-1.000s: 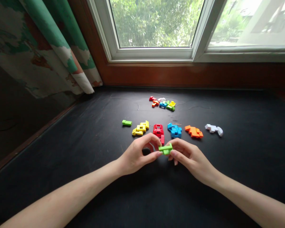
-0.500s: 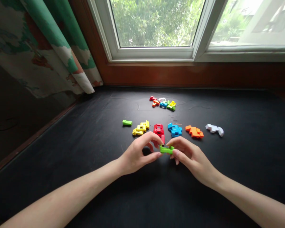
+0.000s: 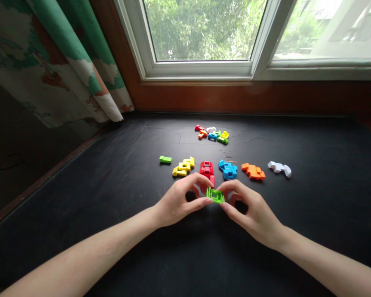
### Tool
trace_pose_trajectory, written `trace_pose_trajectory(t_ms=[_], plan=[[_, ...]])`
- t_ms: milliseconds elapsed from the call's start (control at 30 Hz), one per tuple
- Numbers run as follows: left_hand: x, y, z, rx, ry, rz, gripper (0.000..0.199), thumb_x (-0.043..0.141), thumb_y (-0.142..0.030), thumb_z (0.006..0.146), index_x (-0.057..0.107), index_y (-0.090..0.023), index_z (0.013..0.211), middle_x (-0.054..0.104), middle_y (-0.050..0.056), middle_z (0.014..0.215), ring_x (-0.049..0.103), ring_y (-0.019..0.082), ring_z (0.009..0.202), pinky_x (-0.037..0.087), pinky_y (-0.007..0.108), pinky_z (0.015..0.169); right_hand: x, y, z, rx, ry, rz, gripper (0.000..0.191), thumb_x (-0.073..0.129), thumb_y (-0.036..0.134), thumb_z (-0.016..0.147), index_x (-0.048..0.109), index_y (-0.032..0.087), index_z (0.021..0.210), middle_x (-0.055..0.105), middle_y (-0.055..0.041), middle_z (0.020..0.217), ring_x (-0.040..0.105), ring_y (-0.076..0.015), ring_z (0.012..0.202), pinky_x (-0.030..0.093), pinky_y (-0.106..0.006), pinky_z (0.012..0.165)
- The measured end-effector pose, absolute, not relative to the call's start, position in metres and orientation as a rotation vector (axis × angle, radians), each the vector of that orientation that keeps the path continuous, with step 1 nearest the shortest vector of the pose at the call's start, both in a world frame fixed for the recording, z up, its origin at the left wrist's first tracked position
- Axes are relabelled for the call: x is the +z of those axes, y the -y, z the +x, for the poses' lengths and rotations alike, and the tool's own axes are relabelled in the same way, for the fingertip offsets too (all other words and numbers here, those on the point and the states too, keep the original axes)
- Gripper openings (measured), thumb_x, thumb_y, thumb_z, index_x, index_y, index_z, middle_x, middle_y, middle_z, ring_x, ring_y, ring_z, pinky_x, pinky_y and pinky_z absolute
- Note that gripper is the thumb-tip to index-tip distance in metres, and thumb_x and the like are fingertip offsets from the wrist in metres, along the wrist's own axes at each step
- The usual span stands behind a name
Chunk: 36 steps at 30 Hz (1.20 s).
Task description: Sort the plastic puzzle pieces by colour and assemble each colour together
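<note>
L hand (image 3: 177, 205) & R hand (image 3: 257, 214) are pinching a green pc (image 3: 215, 195) btwn them, one at each end, over the dark surface (image 3: 185, 260). Just beyond, a red grp (image 3: 207, 166) is lying mid-row; a yellow grp (image 3: 183, 166) & small green block (image 3: 165, 159) are lying to its L, a blue grp (image 3: 228, 170), orange grp (image 3: 253, 172) & white grp (image 3: 278, 168) to its R. Farther back, a mixed-color pile (image 3: 213, 136) is sitting twd the window (image 3: 200, 71). A patterned curtain (image 3: 80, 62) is hanging far L.
</note>
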<state>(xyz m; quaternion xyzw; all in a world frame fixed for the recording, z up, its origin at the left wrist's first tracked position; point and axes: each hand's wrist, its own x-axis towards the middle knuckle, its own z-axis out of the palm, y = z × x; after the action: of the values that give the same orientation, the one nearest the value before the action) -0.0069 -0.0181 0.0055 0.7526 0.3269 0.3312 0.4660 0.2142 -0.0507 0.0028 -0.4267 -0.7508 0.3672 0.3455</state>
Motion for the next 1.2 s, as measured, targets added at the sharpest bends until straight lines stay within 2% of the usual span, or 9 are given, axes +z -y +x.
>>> trace_pose_trajectory(t_ms=[233, 400, 600, 800, 1000, 1200], plan=[[0.0060, 0.0183, -0.0061, 0.858, -0.786, 1.863, 0.022, 0.071, -0.023, 0.086, 0.061, -0.016, 0.105, 0.066, 0.006, 0.102, 0.064, 0.017, 0.089, 0.054, 0.028, 0.076, -0.0017, 0.0513, 0.2159, 0.967, 1.907, -1.090, 0.022, 0.059, 0.024, 0.091, 0.054, 0.023, 0.112, 0.063, -0.0049, 0.105, 0.059, -0.0148, 0.073, 0.054, -0.030, 0.068], [0.0070, 0.0193, -0.0067, 0.930, -0.725, 1.928, 0.020, 0.071, -0.020, 0.086, 0.062, -0.016, 0.104, 0.066, 0.007, 0.103, 0.064, 0.017, 0.091, 0.054, 0.026, 0.075, 0.0003, 0.0501, 0.2161, 1.012, 1.911, -1.098, 0.019, 0.057, 0.029, 0.094, 0.054, 0.023, 0.111, 0.063, -0.0039, 0.102, 0.059, -0.0147, 0.072, 0.052, -0.029, 0.066], [0.0069, 0.0188, -0.0064, 0.963, -0.683, 1.983, 0.016, 0.071, -0.018, 0.085, 0.062, -0.015, 0.097, 0.067, 0.009, 0.105, 0.064, 0.018, 0.093, 0.054, 0.026, 0.073, 0.0005, 0.0511, 0.2153, 1.015, 1.901, -1.069, 0.014, 0.056, 0.026, 0.093, 0.052, 0.022, 0.106, 0.060, -0.0027, 0.097, 0.058, -0.0127, 0.068, 0.050, -0.027, 0.063], [0.0068, 0.0195, -0.0060, 0.965, -0.684, 1.979, 0.016, 0.072, -0.016, 0.084, 0.061, -0.014, 0.096, 0.066, 0.009, 0.104, 0.064, 0.017, 0.093, 0.054, 0.025, 0.073, -0.0035, 0.0517, 0.2153, 1.005, 1.870, -1.037, 0.013, 0.058, 0.024, 0.093, 0.051, 0.024, 0.104, 0.057, -0.0022, 0.096, 0.060, -0.0153, 0.078, 0.052, -0.028, 0.066], [0.0064, 0.0194, -0.0062, 0.926, -0.702, 1.961, 0.017, 0.070, -0.017, 0.085, 0.062, -0.015, 0.100, 0.067, 0.008, 0.104, 0.064, 0.017, 0.092, 0.054, 0.026, 0.074, -0.0056, 0.0508, 0.2151, 0.979, 1.873, -1.017, 0.015, 0.058, 0.023, 0.093, 0.049, 0.026, 0.104, 0.056, -0.0010, 0.096, 0.060, -0.0153, 0.079, 0.051, -0.028, 0.065], [0.0074, 0.0192, -0.0066, 0.872, -0.727, 1.974, 0.025, 0.070, -0.017, 0.086, 0.062, -0.015, 0.109, 0.068, 0.006, 0.103, 0.064, 0.015, 0.087, 0.054, 0.026, 0.075, -0.0042, 0.0524, 0.2170, 0.940, 1.912, -0.980, 0.014, 0.058, 0.021, 0.093, 0.049, 0.025, 0.104, 0.057, 0.0001, 0.092, 0.056, -0.0121, 0.069, 0.050, -0.025, 0.062]])
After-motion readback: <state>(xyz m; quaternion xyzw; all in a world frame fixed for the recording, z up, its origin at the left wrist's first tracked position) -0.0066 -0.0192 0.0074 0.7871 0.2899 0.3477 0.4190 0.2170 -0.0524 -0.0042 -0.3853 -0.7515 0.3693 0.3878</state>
